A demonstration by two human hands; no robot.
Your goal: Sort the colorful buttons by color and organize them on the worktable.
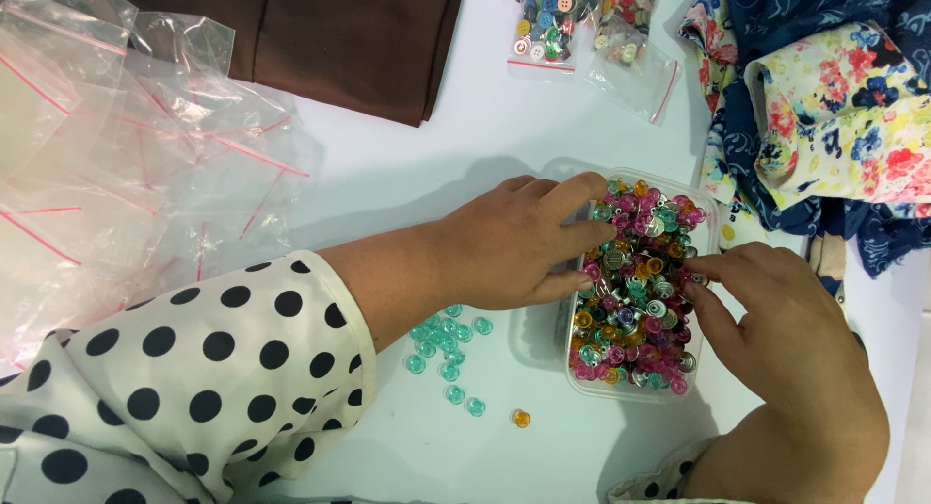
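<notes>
While the left hand steadies the clear plastic tub of mixed coloured buttons by its near rim, fingers curled on it, the right hand picks inside, fingertips pinched; held piece not discernible. Sorting appears under way. Teal translucent buttons lie left of tub on white counter; next pick needs fine pinching

My left sleeve is cream cloth with bold black polka dots, loose and ending in a plain hem above the wrist. My hands are bare: my left hand, my right hand, no rings.
</notes>
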